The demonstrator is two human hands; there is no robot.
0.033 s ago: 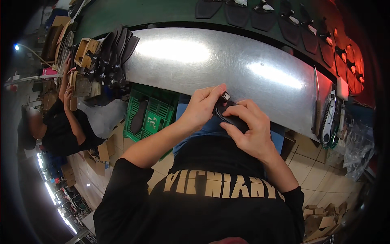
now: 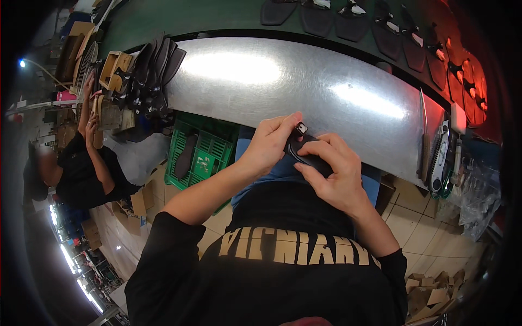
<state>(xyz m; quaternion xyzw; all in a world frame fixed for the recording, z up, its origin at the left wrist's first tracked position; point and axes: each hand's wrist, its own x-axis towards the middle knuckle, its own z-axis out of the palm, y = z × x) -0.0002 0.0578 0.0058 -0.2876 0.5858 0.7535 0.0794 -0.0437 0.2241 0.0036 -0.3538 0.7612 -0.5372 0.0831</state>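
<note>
Past the far edge of the flat metal table [image 2: 321,76] in front of you runs a green belt [image 2: 217,23], bearing a line of dark shoe soles [image 2: 351,24], perhaps spaced so that none rubs its neighbour; below the table's near edge, toward its left end, sits a green crate [image 2: 218,155], probably put there to be within your reach; at the table's left end leans a dark pile [image 2: 152,70] of similar pieces, likely stacked on edge to save room; by its right end lies a cutter [image 2: 438,163], apart from your fingers.

Your right hand [image 2: 337,168] pinches the dark shoe part [image 2: 316,163] between thumb and fingers; your left hand [image 2: 272,142] grips its other end, thumb and fingers closed together; the two holds seem meant to steady it. The part is at the table's near edge, on your side; it looks black and smooth, with a rounded edge and a small pale-faced block [image 2: 302,128] jutting beside your left thumb; its underside is hidden.
</note>
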